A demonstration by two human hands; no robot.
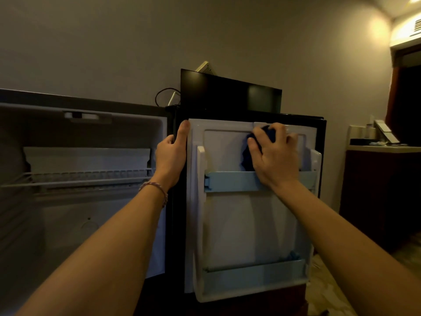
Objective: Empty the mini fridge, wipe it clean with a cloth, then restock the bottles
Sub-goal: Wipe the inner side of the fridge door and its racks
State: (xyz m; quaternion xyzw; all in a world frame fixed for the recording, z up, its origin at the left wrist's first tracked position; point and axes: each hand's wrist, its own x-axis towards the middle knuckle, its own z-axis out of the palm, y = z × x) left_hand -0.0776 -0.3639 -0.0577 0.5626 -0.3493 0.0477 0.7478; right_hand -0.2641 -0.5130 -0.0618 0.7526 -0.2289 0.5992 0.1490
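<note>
Left hand (173, 153) grips the hinge-side edge of the open fridge door (230, 224), whose inner face points toward the camera. Right hand (274, 156) presses a dark blue cloth (247, 156) flat against the upper door panel, fingers spread wide, above the horizontal door rail (232, 181).

The right hand (272, 153) covers most of the crumpled dark blue cloth (247, 156); the open grey mini fridge cavity (79, 179) runs off the left edge, and small countertop items (376, 133) at far right blur together
</note>
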